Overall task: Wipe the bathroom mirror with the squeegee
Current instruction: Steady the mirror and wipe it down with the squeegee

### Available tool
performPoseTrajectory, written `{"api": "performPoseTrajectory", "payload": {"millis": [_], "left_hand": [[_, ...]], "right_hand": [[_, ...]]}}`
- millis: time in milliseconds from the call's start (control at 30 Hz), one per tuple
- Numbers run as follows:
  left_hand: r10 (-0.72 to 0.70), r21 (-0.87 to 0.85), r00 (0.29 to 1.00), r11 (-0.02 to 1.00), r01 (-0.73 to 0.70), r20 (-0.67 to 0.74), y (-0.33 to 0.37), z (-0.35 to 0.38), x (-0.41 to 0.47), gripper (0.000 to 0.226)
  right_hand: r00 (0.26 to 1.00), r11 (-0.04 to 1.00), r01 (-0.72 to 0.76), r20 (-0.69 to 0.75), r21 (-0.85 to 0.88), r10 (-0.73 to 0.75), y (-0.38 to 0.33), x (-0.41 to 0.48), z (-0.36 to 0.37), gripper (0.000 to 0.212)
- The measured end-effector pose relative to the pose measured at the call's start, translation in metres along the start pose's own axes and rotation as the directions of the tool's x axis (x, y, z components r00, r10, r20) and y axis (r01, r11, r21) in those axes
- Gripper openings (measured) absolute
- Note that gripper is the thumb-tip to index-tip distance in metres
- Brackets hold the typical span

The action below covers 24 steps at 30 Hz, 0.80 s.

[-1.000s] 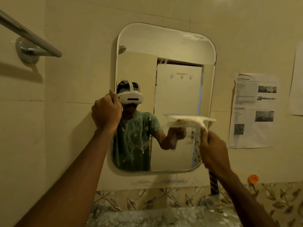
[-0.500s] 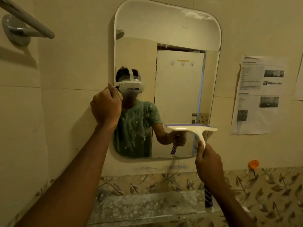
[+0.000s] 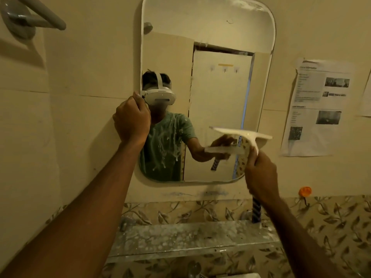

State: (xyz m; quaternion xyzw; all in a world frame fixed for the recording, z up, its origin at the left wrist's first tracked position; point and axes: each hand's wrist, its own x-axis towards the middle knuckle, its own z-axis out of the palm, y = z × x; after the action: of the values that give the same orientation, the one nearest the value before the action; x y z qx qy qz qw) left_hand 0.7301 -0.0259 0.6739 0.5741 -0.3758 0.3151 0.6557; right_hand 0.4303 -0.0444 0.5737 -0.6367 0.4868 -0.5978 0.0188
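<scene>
Gripping the mirror's (image 3: 210, 27) left edge, the left hand (image 3: 131, 121) steadies it; the right hand (image 3: 261, 175) clasps the squeegee (image 3: 241, 135) against the glass.

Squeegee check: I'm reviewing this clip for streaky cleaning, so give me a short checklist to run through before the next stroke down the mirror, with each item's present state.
1. Squeegee gripped firmly: ok, the right hand is closed round its handle.
2. Mirror steadied: ok, the left hand grips its left edge.
3. Blade flat on the glass: cannot tell; the head sits near the lower right area, and contact is not clear from this angle.
4. Blade clean: not ok, white residue coats the head.
5. Left side wiped: not ok, white drips streak the glass at lower left.
6. Paper sheet on the wall clear of the stroke: ok, it hangs right of the mirror.
</scene>
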Motion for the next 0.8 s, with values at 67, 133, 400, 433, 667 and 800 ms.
{"api": "performPoseTrajectory", "payload": {"millis": [67, 133, 400, 433, 667, 800], "left_hand": [[-0.003, -0.009, 1.000, 1.000, 0.003, -0.004, 0.000, 0.001, -0.002, 0.047], [-0.007, -0.021, 1.000, 1.000, 0.008, 0.012, 0.000, 0.000, -0.002, 0.048], [-0.025, -0.027, 0.998, 0.999, 0.027, 0.062, 0.000, -0.003, -0.003, 0.046], [-0.023, -0.026, 0.997, 0.999, 0.025, 0.069, 0.000, -0.003, -0.003, 0.047], [-0.044, -0.041, 0.993, 0.998, 0.049, 0.110, -0.001, -0.004, -0.002, 0.046], [-0.075, -0.078, 0.971, 0.992, 0.095, 0.229, -0.002, -0.014, 0.002, 0.046]], "right_hand": [[0.999, 0.999, -0.041, 0.016, -0.012, 0.041, 0.022, -0.037, 0.013, 0.036], [0.995, 0.996, -0.086, 0.054, -0.025, 0.087, 0.035, -0.066, 0.017, 0.035], [0.996, 0.996, 0.085, -0.020, 0.021, -0.085, -0.012, 0.009, -0.017, 0.039], [0.995, 0.995, 0.098, -0.024, 0.034, -0.098, -0.021, 0.024, -0.020, 0.040], [1.000, 0.998, -0.019, 0.023, 0.057, 0.018, 0.020, -0.035, 0.015, 0.029], [0.993, 0.996, -0.090, 0.075, -0.017, 0.091, 0.036, -0.077, 0.023, 0.037]]}}
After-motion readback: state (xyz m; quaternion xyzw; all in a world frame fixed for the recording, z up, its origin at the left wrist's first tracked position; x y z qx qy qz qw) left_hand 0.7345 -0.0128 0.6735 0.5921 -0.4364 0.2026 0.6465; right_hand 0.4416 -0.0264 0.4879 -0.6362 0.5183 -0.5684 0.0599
